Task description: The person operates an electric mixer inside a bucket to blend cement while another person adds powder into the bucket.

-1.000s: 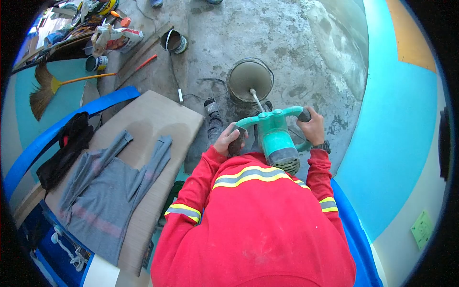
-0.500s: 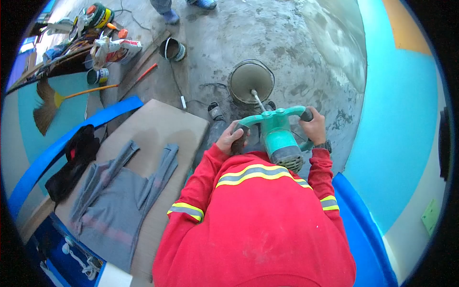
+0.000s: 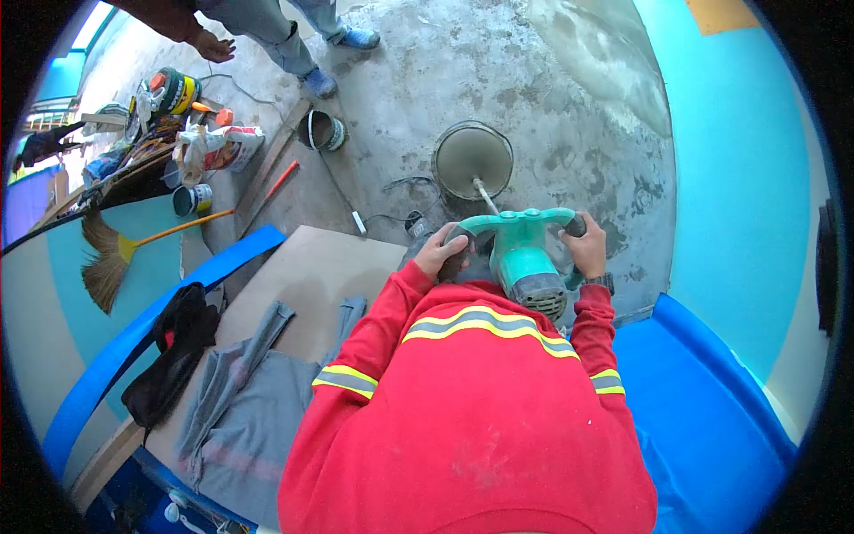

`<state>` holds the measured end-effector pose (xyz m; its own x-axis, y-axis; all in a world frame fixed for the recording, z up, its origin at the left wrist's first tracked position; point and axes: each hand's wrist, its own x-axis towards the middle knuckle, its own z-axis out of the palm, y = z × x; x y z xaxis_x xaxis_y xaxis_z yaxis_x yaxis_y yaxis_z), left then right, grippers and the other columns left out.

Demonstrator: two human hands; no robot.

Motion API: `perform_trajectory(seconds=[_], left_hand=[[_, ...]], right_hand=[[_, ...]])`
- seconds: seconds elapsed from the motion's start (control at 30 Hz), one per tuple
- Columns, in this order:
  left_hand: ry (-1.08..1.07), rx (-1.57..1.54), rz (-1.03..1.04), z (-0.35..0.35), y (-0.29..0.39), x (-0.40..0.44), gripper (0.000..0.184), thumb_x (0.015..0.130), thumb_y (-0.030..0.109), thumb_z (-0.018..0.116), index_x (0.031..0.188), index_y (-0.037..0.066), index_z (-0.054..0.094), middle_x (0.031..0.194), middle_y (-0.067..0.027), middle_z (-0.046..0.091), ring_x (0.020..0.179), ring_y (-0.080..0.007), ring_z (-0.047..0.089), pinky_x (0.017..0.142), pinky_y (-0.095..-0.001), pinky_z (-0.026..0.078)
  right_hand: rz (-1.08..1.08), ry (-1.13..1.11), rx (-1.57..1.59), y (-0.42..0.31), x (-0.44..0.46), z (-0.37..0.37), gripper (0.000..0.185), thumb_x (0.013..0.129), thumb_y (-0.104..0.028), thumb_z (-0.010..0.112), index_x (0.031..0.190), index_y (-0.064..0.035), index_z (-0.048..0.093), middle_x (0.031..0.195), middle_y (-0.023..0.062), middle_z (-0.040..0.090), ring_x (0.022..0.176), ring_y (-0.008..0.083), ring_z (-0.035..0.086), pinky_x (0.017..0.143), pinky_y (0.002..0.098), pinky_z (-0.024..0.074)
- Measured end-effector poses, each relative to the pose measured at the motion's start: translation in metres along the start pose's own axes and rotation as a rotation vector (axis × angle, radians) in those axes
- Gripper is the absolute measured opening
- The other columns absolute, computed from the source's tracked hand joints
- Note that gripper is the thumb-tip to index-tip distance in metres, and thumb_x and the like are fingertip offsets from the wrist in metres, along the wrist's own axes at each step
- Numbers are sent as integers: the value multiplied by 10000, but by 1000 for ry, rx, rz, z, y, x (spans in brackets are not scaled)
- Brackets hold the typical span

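Note:
A green hand-held power mixer [image 3: 523,256] stretches out in front of my red sweatshirt. My left hand [image 3: 440,254] is wrapped round its dark left grip, and my right hand [image 3: 587,247] closes on the right grip. From the mixer a metal shaft [image 3: 485,196] runs down into grey, smooth-looking mix [image 3: 474,160] inside a round bucket [image 3: 436,169] on the floor. The paddle end is hidden under the mix.
Another person [image 3: 267,40] stands at the upper left. Nearby are a smaller bucket [image 3: 334,133], a cord [image 3: 334,182], a broom [image 3: 116,258] and a cement-like bag [image 3: 222,147]. A board [image 3: 311,249] with a grey garment [image 3: 258,427] lies at left; a turquoise wall [image 3: 738,178] rises at right.
The other person has come further into view, with a hand now showing. My view has shifted slightly, and both hands stay on the mixer grips with the shaft in the bucket.

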<state>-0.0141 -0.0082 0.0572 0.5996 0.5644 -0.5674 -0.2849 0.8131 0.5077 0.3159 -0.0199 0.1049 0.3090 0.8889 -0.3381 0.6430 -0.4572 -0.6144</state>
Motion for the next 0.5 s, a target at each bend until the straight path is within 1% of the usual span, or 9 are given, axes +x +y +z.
perform_trajectory(seconds=[0.17, 0.3, 0.4, 0.5], left_hand=[[50, 72, 30, 8, 9, 3, 437, 869, 362, 661, 1161, 65, 528, 854, -43, 610, 636, -119, 572, 556, -249, 470], [72, 130, 37, 16, 8, 8, 416, 861, 327, 667, 1156, 59, 549, 831, -41, 614, 599, -113, 565, 527, -239, 463], [70, 205, 26, 28, 14, 9, 423, 855, 302, 671, 1175, 56, 546, 821, -44, 618, 586, -112, 561, 516, -242, 456], [95, 208, 0, 34, 12, 12, 437, 852, 290, 673, 1194, 52, 542, 819, -45, 622, 581, -114, 564, 507, -245, 450]], right_hand=[[-1, 17, 27, 1, -7, -1, 381, 658, -151, 730, 1006, -27, 640, 780, 161, 674, 727, 271, 683, 673, 364, 513], [-3, 59, 62, 18, -14, 4, 376, 659, -134, 721, 1007, -19, 640, 776, 148, 669, 705, 229, 666, 672, 350, 505], [51, 60, 103, 30, -20, 5, 381, 656, -130, 717, 1011, -15, 637, 785, 141, 671, 711, 222, 661, 672, 348, 501], [35, 88, 124, 54, -20, 10, 380, 658, -129, 710, 1013, -14, 637, 779, 142, 668, 706, 216, 656, 667, 348, 499]])
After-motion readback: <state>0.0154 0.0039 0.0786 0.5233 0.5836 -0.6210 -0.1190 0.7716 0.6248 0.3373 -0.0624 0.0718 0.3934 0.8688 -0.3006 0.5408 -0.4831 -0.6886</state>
